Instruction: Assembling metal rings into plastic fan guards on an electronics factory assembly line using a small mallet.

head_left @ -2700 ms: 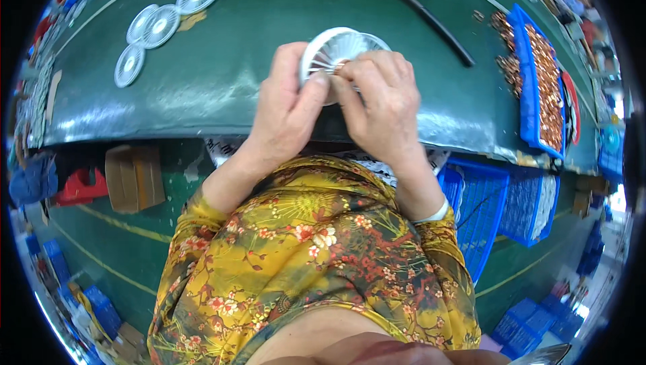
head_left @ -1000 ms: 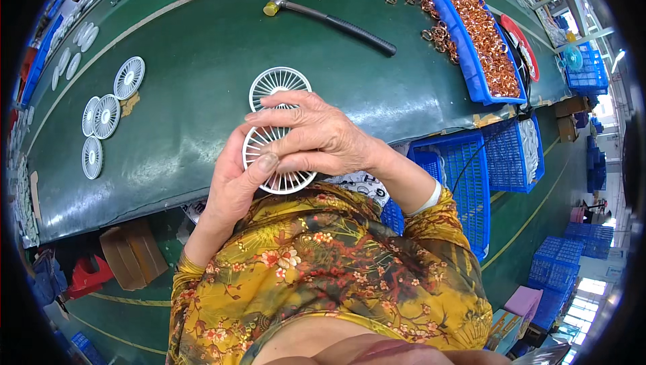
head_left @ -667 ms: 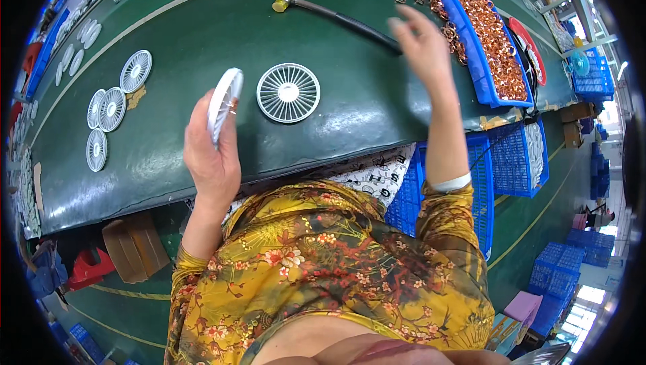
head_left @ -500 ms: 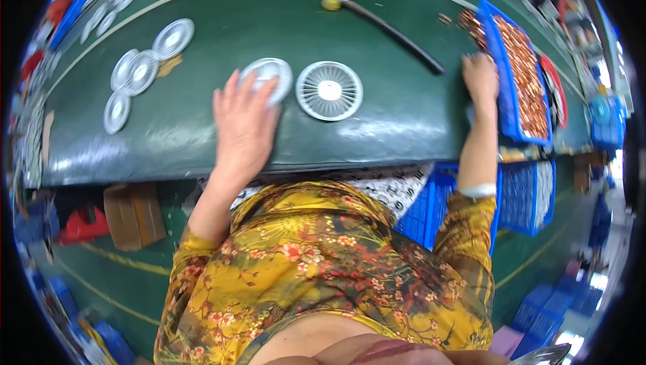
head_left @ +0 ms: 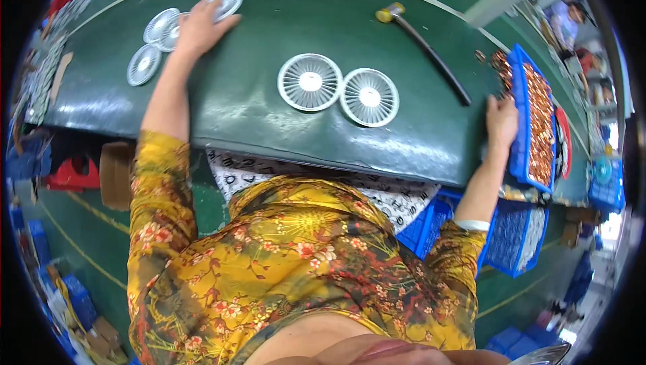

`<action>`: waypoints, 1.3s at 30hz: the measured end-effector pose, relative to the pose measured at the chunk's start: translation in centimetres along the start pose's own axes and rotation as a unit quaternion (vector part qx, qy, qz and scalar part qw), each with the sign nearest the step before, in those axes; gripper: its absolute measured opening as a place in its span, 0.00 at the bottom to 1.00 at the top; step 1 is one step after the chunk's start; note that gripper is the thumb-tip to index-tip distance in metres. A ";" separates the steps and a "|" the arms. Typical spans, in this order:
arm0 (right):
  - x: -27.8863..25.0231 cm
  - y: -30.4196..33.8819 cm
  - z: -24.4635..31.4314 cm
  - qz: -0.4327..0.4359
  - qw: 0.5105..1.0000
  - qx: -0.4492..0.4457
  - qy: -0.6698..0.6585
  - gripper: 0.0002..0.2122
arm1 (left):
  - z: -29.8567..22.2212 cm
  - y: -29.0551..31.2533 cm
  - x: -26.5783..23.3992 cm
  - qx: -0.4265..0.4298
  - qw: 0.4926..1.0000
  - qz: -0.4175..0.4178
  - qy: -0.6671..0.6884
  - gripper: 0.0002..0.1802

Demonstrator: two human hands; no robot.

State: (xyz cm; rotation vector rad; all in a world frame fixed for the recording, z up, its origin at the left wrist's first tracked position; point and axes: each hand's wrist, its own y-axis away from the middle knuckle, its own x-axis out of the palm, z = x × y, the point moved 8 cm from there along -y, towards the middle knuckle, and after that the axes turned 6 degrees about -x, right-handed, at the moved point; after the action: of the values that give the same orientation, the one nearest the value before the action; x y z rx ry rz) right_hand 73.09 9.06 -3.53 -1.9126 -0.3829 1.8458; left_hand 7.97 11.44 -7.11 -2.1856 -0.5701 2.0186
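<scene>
The left hand [head_left: 202, 23], thumb spread, is over a white round spoked plastic disc [head_left: 230, 3]; whether it grips it I cannot tell. Three matching discs [head_left: 143, 64] lie beside and left of that hand, two more [head_left: 310, 82] between the hands on the green desk [head_left: 249, 89]. The right hand [head_left: 502, 121], fingers curled, its grip unclear, is beside a blue plastic tray [head_left: 519, 112] of copper-coloured rings [head_left: 540, 129]. Nearer the person than both hands, a white cloth [head_left: 404, 207] bears black printed characters
</scene>
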 end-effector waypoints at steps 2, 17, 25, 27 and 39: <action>-0.3 1.2 1.6 0.030 0.999 -0.006 0.012 0.11 | -1.1 0.3 -2.3 -0.028 0.999 0.026 0.026 0.29; -12.0 9.0 15.2 -0.183 0.868 -0.185 -0.423 0.05 | -15.9 15.1 -10.2 -0.017 0.738 -0.078 0.670 0.08; -15.6 12.4 24.4 -0.192 0.790 -0.354 -0.462 0.11 | -21.8 16.7 -7.9 -0.013 0.658 0.106 0.745 0.16; -15.1 12.4 25.4 -0.181 0.804 -0.357 -0.439 0.08 | -22.1 17.2 -8.3 0.013 0.687 0.128 0.715 0.14; -13.4 12.7 25.6 -0.192 0.832 -0.296 -0.429 0.04 | -21.4 16.8 -7.9 -0.021 0.733 0.163 0.660 0.14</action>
State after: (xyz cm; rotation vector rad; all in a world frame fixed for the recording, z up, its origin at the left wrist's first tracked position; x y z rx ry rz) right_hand 45.46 -5.26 1.68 -1.0036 -1.6543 2.3420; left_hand 31.89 -3.12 -2.96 -3.0586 0.0088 0.0544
